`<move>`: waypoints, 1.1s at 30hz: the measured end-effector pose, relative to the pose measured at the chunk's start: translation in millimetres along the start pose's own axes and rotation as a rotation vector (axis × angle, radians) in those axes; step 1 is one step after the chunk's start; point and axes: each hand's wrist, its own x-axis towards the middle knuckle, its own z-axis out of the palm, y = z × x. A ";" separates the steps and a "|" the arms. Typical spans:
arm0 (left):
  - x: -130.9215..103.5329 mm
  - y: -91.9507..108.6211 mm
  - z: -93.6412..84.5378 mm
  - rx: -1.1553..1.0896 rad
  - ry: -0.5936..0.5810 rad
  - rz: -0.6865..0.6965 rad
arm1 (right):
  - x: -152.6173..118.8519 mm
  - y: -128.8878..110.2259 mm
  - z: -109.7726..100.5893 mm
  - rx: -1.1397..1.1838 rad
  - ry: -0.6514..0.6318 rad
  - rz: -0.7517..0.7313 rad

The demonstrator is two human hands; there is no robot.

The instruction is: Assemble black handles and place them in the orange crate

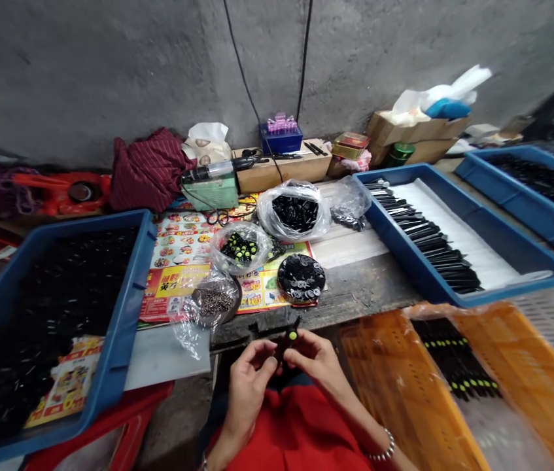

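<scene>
In front of my red top, my right hand pinches a slim black plastic piece with a yellow-green round button. Thumb and fingers of my left hand are closed at the piece's lower end, which is partly hidden between the hands. Just beyond, on the bench, sits a round pile of black discs. To its left are a bag of black and yellow-green buttons and a dish of small metal screws. A larger bag of small black parts stands behind them.
A blue tray of black parts stands at left, another blue tray with long black pieces at right. Below that, an orange crate holds rows of pieces with yellow-green buttons. A power screwdriver lies at the back.
</scene>
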 end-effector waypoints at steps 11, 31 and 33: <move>-2.8 -2.3 3.5 0.356 -0.065 0.160 | -14.8 0.1 6.5 -0.226 -0.011 -0.214; 4.6 33.8 -5.3 0.050 -0.392 -0.152 | -11.5 -23.4 -19.1 -0.077 -0.236 -0.082; 4.9 33.9 -3.0 -0.044 -0.427 -0.216 | -10.2 -22.7 -21.9 0.041 -0.256 0.018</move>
